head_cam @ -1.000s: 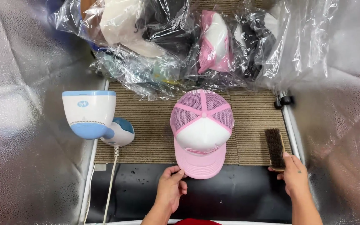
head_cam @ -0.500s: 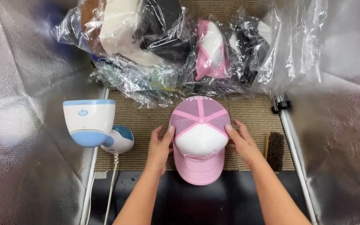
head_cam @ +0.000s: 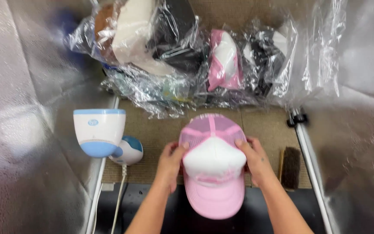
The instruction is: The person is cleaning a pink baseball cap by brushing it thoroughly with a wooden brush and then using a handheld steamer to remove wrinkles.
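Both hands, left hand (head_cam: 169,167) and right hand (head_cam: 256,162), clamp fingers on the pink-and-white trucker cap (head_cam: 213,167) between them, brim toward the person.

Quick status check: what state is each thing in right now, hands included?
Pink cap: lifted off the mat, brim toward the camera, gripped on both sides.
Left hand: closed on the cap's left side.
Right hand: closed on the cap's right side.
Steamer: lying on the mat's left edge, cord attached, untouched.
Brush: lying flat, untouched.
Bagged caps: piled at the back, wrapped in clear plastic.
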